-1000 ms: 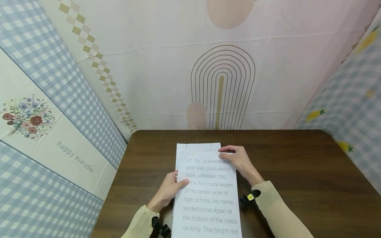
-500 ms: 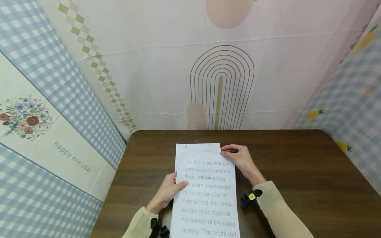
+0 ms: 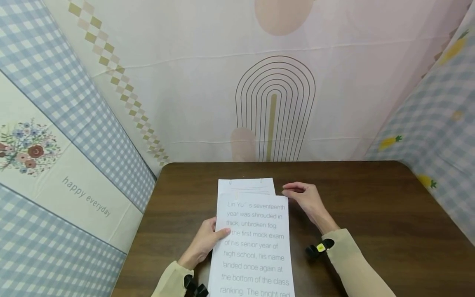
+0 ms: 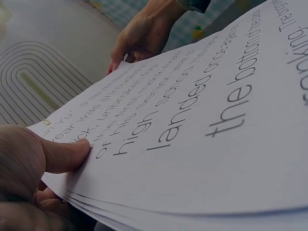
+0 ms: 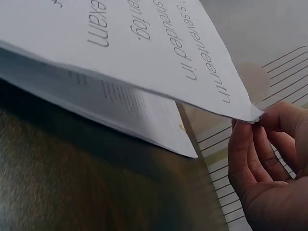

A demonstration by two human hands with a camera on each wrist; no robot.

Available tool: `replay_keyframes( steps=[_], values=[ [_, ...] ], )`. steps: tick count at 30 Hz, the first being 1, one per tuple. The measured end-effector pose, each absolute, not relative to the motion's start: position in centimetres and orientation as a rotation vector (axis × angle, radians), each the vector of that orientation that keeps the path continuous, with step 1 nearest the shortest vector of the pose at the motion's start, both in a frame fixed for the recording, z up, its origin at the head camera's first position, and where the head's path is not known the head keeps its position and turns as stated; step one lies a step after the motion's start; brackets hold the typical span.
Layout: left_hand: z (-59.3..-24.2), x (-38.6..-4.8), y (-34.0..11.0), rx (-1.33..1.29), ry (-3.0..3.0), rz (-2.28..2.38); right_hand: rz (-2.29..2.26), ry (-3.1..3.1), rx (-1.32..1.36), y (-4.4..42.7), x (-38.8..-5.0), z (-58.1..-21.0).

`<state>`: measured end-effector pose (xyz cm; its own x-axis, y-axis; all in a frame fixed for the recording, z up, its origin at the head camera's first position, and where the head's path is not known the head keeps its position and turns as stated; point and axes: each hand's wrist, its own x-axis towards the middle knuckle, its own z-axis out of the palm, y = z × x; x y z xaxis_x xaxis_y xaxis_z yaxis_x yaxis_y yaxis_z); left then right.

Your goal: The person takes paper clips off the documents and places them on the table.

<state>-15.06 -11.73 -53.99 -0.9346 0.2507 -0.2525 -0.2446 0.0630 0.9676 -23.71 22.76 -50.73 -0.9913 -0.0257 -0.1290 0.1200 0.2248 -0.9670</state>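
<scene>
A stack of white printed sheets point(image 3: 256, 247) is held over the brown table, its upper pages offset nearer the body than the clipped sheets point(image 3: 246, 185) behind. My left hand point(image 3: 205, 241) grips the left edge; in the left wrist view its thumb point(image 4: 67, 155) lies on top and fingers are underneath. With thumb and fingertips, my right hand point(image 5: 272, 159) pinches the top right corner of the upper pages point(image 5: 159, 53). Below them, in the right wrist view, lower sheets point(image 5: 130, 108) show small print and a yellow clip point(image 5: 182, 127), with a gap between the two layers.
The wooden table point(image 3: 356, 206) extends on both sides of the paper. Behind it hangs a pale cloth point(image 3: 185, 90) with printed arches; blue checked cloths stand at the left point(image 3: 74, 95) and right point(image 3: 438, 136). Black wrist cameras sit at both sleeves.
The upper pages have shifted toward the body and slightly left, showing more of the sheets behind. My right hand has moved a little right, my left hand slightly left and nearer the body.
</scene>
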Motion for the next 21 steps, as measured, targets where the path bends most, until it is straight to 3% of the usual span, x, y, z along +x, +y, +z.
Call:
replay_keyframes(
  steps=[21],
  values=[
    [-53.8,-15.1,-12.3,-0.06,2.058,1.904,-1.747,2.367,0.26,24.8,-22.1,-53.1]
  ],
)
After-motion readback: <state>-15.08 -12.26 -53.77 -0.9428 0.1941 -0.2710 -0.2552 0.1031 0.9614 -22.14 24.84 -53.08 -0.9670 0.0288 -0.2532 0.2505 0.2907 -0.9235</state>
